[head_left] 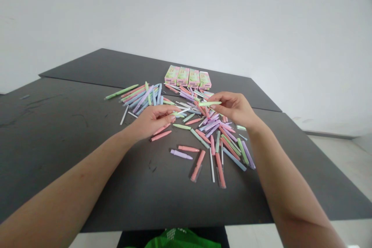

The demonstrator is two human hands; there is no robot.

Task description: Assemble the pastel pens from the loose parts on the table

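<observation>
While the left hand [151, 121] pinches a light-green pen part [178, 115] and a slim white refill [185, 111], the right hand [236, 108] grips a light-green pen barrel [209, 104] above pastel pen parts [212, 125] scattered on the dark table [130, 197]

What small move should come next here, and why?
Probably bring the pale green pen piece, held in the right hand, down toward the free end of the white rod. The rod sticks out from the left hand and points roughly toward that piece, and the two do not look joined yet.
</observation>
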